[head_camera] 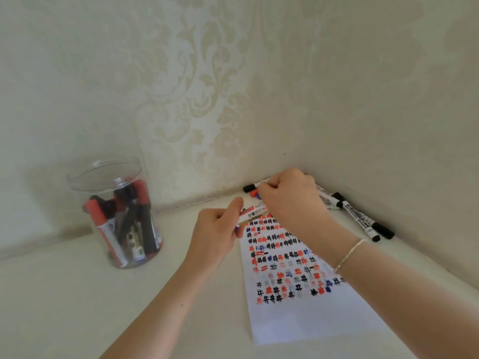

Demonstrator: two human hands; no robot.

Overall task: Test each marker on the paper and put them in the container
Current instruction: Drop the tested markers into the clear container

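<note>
Left hand [220,229] is pinching a red-labelled marker [252,214] over the top edge of the paper [298,314]. Right hand [290,198], fingers curled, is gripping at the loose markers [363,218] lying by the wall; exact hold unclear. Clear container [116,216] is standing well left on the surface [64,307], holding several markers.

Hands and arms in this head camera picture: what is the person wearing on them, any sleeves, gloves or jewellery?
Both forearms are bare as far as the picture shows, with no sleeves or gloves. The right hand has a thin gold-coloured bracelet at its wrist. The left hand shows no jewellery; no rings are visible on the fingers.
</note>
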